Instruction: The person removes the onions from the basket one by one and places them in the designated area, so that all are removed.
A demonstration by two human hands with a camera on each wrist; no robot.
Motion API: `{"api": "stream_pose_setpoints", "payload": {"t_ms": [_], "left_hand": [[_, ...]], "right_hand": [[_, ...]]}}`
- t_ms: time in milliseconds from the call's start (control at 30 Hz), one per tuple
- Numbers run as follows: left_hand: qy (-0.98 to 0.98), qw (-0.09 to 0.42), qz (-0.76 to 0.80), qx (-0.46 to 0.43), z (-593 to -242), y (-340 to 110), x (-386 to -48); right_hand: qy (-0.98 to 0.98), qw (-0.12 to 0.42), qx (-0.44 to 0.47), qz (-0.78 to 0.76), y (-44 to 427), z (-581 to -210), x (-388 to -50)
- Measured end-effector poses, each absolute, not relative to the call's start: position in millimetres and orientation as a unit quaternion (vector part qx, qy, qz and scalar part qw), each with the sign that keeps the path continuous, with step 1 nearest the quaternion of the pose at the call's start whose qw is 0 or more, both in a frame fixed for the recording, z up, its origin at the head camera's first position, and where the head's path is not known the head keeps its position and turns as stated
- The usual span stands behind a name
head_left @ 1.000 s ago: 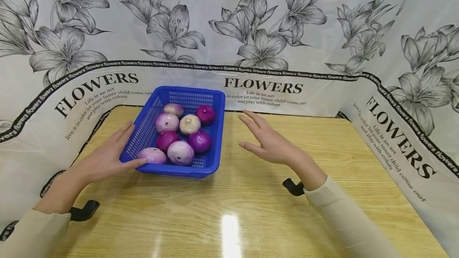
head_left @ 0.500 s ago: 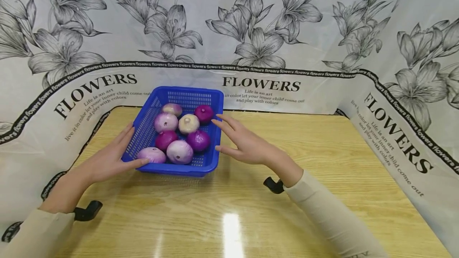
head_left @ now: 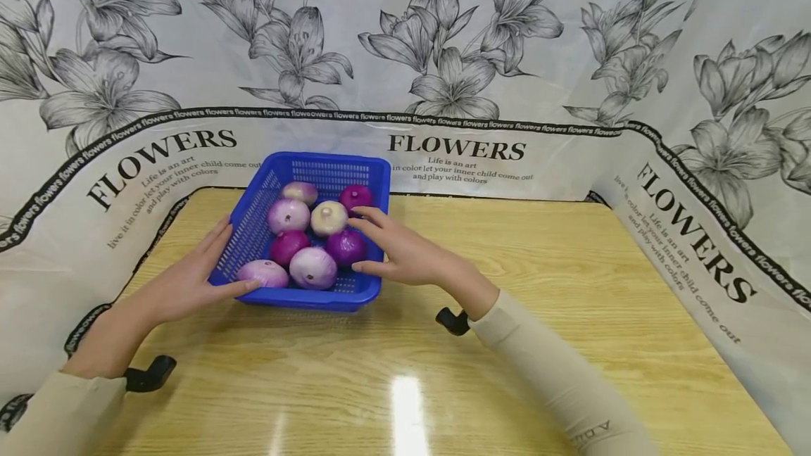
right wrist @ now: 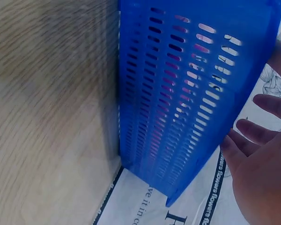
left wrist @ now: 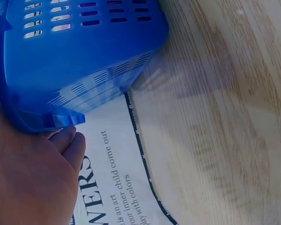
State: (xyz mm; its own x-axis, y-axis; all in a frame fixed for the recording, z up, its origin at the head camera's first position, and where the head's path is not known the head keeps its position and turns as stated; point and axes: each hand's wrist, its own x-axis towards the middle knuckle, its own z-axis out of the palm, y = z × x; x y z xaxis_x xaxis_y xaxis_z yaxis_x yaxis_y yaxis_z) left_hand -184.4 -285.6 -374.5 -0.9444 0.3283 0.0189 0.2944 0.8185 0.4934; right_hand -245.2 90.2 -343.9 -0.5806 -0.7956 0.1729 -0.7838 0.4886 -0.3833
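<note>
The blue plastic basket (head_left: 304,298) of onions (head_left: 313,268) sits far left on the wooden tabletop (head_left: 602,266), near the floral cloth (head_left: 456,100); wood stretches wide rightward and towards me. My left hand (head_left: 184,280) touches its left rim, spread; my spread right hand (head_left: 408,252), well apart a second ago, reaches over the right rim.

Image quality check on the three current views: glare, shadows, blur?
Head: hard white glare on the near part of the table, with a fainter streak to its left; onions look fairly crisp. Left wrist: soft, bluish cast, with a dim shadow on the table beside the basket. Right wrist: dim and soft overall, the right hand underlit.
</note>
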Motion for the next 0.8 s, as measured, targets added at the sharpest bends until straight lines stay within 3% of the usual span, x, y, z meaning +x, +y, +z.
{"api": "stream_pose_setpoints", "payload": {"t_ms": [233, 800], "left_hand": [[0.950, 0.025, 0.259, 0.170, -376, -286, -185], [0.947, 0.031, 0.270, 0.170, -375, -285, -184]], "right_hand": [[0.860, 0.046, -0.463, -0.210, 68, -347, -252], [0.871, 0.051, -0.480, -0.090, 26, -354, -254]]}}
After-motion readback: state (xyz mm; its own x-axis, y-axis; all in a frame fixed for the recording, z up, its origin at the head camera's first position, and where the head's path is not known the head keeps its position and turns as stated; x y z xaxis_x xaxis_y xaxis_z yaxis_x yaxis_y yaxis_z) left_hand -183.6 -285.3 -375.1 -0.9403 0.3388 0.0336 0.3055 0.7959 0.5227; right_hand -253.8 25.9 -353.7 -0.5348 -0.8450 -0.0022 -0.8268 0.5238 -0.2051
